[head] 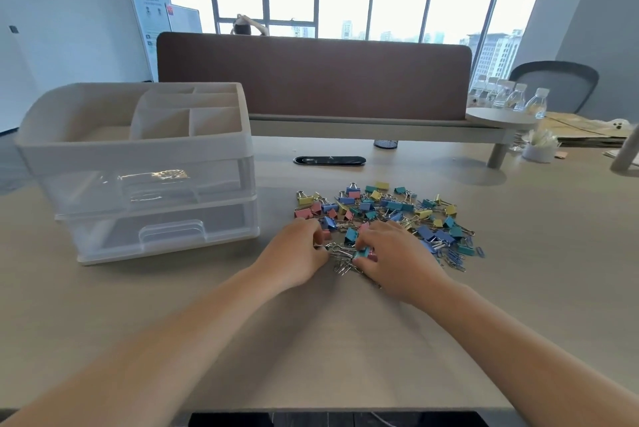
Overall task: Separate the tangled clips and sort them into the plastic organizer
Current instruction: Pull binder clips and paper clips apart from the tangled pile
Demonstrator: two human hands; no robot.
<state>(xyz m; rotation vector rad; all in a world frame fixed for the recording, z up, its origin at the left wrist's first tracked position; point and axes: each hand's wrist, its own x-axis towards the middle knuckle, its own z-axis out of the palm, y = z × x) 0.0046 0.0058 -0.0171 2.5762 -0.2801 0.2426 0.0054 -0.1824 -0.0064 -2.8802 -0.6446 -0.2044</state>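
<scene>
Multicoloured metal binder-clip pile (380, 212), long axis left–right across the tabletop (328, 340); palm-down left hand (297, 254) pinches a pink clip (324, 236), right hand (397, 254) grips a teal clip (361, 251).

Left hand (294, 255): bare, uncovered skin throughout.
Left forearm (173, 340): bare, uncovered to the lower edge.
Right hand (401, 259): bare.
Right forearm (518, 333): bare, uncovered likewise.

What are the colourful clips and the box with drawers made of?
The clips look like painted metal: smooth pastel bodies with shiny silver wire handles. The organizer looks like plastic: a matte whitish top tray, and see-through glossy drawers that catch the light.
</scene>
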